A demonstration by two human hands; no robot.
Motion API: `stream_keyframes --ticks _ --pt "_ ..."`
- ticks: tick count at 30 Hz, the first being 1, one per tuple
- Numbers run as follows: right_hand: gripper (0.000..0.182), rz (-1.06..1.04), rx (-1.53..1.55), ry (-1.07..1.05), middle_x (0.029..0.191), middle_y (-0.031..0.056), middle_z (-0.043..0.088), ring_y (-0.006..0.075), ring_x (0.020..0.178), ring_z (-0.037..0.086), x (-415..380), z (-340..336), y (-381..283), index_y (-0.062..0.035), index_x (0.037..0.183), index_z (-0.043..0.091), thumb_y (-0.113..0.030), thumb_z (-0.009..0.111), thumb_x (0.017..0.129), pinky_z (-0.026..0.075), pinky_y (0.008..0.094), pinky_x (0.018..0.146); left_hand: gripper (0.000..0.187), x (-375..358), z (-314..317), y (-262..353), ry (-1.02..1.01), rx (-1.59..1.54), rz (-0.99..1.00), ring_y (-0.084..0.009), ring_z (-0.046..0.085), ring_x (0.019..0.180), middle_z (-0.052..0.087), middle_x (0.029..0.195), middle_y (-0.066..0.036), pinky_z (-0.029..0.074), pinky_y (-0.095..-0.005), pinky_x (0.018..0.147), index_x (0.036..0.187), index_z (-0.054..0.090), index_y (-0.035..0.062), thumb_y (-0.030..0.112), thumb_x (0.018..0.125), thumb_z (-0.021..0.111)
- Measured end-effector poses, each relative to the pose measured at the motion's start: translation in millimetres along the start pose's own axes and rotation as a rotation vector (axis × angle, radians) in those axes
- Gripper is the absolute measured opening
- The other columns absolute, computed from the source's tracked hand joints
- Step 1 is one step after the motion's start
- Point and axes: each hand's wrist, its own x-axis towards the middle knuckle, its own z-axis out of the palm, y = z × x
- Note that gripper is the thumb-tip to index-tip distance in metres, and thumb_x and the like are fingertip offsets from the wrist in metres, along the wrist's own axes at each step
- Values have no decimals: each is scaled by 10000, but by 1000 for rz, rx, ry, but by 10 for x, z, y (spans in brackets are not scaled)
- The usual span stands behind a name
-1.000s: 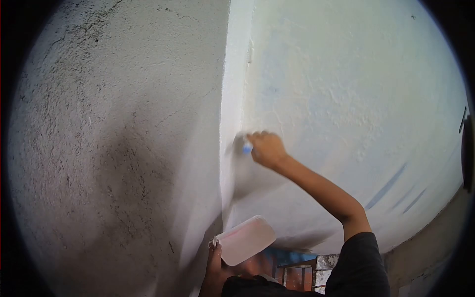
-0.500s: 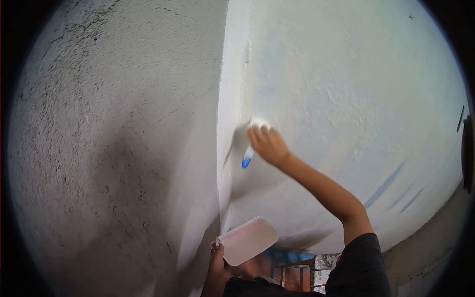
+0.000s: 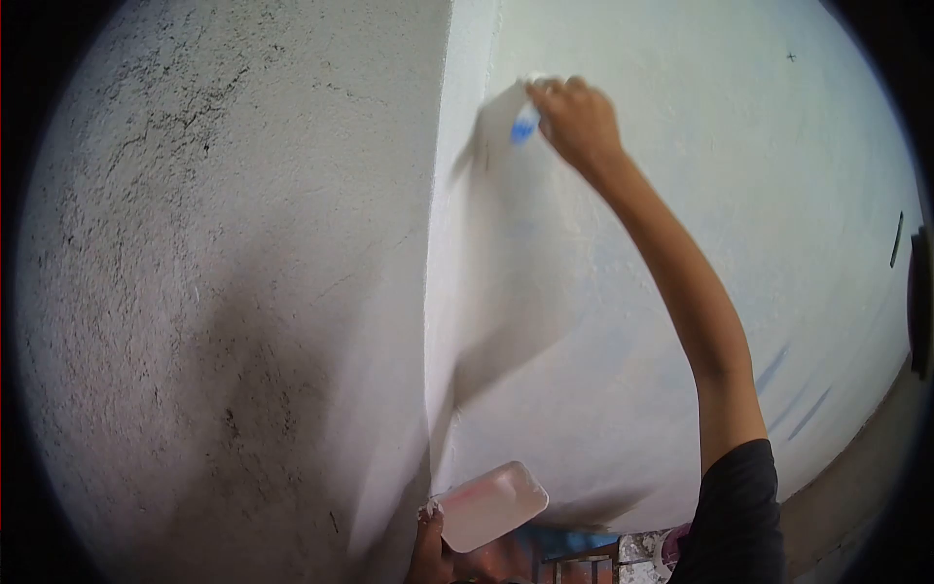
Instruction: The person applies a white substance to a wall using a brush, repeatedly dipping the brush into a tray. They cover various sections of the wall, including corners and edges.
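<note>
My right hand [image 3: 579, 122] is raised high against the pale painted wall [image 3: 681, 195], its fingers wrapped round a brush. The brush's blue handle end [image 3: 523, 129] sticks out below the fingers, while its head is mostly hidden at the knuckles, by the wall. Low in the view, my left hand [image 3: 429, 545] grips the near edge of a shallow, light pinkish tray [image 3: 494, 506], which is tilted. White smears show on the fingertips there.
A rough grey wall [image 3: 195, 243] fills the left side, meeting the pale wall at a white corner strip [image 3: 443, 292]. Below are a ladder-like metal frame [image 3: 584, 560] and a paint-spattered surface [image 3: 637, 557]. A dark object [image 3: 919, 302] stands at the right edge.
My right hand has moved up the wall with the brush, and that arm is stretched further. The tray and my left hand sit slightly lower in view.
</note>
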Motion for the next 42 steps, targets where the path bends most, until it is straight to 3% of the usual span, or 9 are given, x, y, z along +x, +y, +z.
stream_keyframes --ticks 3,8,14,18,19,25,32,41,42 --pt "425 -191 -55 -34 1170 135 633 266 958 618 -522 48 -366 -57 1184 629 -160 657 773 547 334 692 396 -106 91 124 -47 -2 -20 -247 518 1209 517 1300 -127 435 -406 1028 1348 415 29 282 1044 395" --pt "295 -364 302 -199 901 123 651 228 830 607 -1421 -5 -1075 4 1035 649 -138 589 783 510 306 582 434 19 12 36 -140 -19 34 -257 537 1197 537 1306 -135 456 -410 1001 1342 446 15 316 1031 429" --pt "268 -65 550 -706 920 146 692 330 835 656 -1028 -124 -844 -129 1103 671 -208 591 859 538 450 692 389 -101 197 88 -15 -131 8 -268 515 1221 513 1308 -144 423 -409 1041 1360 404 23 247 1042 388" --pt "290 161 435 -439 954 164 686 322 895 650 -326 -396 -240 -118 1088 680 -299 627 867 536 449 719 377 -90 66 26 -122 334 258 -274 536 1193 521 1291 -150 465 -411 996 1340 420 25 248 1037 398" --pt "239 99 410 -158 974 138 686 297 903 639 -314 -299 -206 -116 1083 685 -200 601 874 540 432 701 377 -82 121 45 -80 136 138 -272 542 1183 524 1284 -151 474 -410 983 1335 423 24 252 1037 399" --pt "349 -142 187 8 1079 148 622 285 937 614 -1423 251 -1019 -61 1106 628 -124 611 763 534 357 642 381 -45 157 52 11 -21 -9 -258 552 1159 528 1273 -151 490 -408 953 1320 430 13 266 1038 392" --pt "368 -191 580 -597 1047 127 632 268 873 607 -3007 188 -2151 -75 1148 613 -107 609 781 535 364 648 376 -99 162 -5 -44 180 187 -268 540 1188 545 1266 -157 453 -406 1010 1310 441 -6 246 1035 388" --pt "243 754 1226 -596 836 151 698 315 717 676 -2446 -966 -1640 -32 994 682 -203 641 827 535 381 659 371 -104 -80 -94 -103 96 102 -258 570 1160 558 1282 -113 491 -443 961 1353 424 78 249 1024 422" --pt "250 863 1323 -629 831 166 699 307 716 683 -2481 -1145 -1655 -22 984 686 -209 649 823 537 368 658 366 -148 64 26 64 -116 -66 -237 547 1183 540 1302 -110 474 -422 975 1353 421 66 241 1031 413"
